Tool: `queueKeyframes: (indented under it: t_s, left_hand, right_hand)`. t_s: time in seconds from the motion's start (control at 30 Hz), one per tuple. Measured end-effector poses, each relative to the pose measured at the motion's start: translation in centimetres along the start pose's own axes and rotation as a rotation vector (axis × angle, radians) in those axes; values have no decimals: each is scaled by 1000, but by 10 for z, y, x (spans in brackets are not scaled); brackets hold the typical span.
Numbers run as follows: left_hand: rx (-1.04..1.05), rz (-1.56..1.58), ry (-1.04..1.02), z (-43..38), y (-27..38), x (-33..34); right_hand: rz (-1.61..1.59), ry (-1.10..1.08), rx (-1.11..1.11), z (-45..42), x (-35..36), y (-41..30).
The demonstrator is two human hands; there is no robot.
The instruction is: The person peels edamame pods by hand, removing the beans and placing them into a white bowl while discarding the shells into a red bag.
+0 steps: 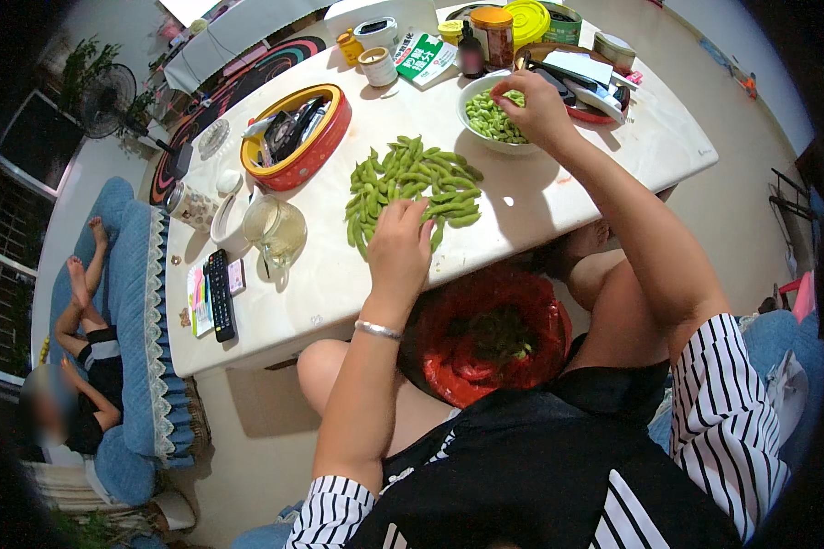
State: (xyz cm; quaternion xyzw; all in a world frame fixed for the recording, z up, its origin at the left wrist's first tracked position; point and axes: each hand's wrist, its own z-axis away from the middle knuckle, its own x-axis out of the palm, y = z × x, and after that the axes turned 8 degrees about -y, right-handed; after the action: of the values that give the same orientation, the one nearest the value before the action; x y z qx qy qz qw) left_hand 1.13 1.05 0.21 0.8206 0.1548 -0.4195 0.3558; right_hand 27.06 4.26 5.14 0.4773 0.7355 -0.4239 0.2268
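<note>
Green soybean pods (412,178) lie in a loose pile on the white table (336,274). My left hand (402,237) rests at the near edge of the pile, its fingertips touching or just over the pods; whether it grips one cannot be made out. Shelled green beans (494,120) partly fill a white bowl (505,146) to the right of the pile. Over the bowl's right side is my right hand (532,103), thumb and fingertips brought close together; anything between them is too small to tell. Below the table edge, between my knees, a red plastic-lined bin (446,370) holds dark green scraps.
Left of the pods stand a glass jug (275,230), a white mug (230,223) and a red and yellow tray (299,171) of odds and ends. A remote control (220,295) lies near the left edge. Jars (492,38) and a booklet (426,60) sit behind. A person lies on the blue sofa (134,329).
</note>
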Motion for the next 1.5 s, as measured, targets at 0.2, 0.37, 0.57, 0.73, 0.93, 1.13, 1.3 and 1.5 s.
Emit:
queueKeyframes:
  t_s: [0.2, 0.37, 0.57, 0.73, 0.93, 1.13, 1.3, 1.5]
  left_hand:
    - [-2, -177, -30, -8, -4, 20]
    - [-46, -105, 76, -11, -8, 18]
    - [21, -199, -9, -7, -2, 22]
    - [-12, -113, 85, -8, -2, 13]
    - [-160, 237, 101, -4, -3, 5]
    - [-69, 282, 109, 0, 6, -2]
    - [-235, 677, 4, 5, 19, -5]
    - [-261, 1302, -36, 10, 10, -3]
  right_hand:
    - [23, -200, -248, 22, 10, -40]
    - [64, -504, -153, 41, 23, -54]
    - [186, -691, -246, 49, 43, -44]
    - [71, -569, -311, 49, 44, -54]
    - [-239, -592, -210, 37, 29, -67]
    - [-153, -571, -246, 40, 19, -88]
    - [-168, -571, -294, 41, 19, -91]
    - [-896, -822, 23, 41, 25, -93]
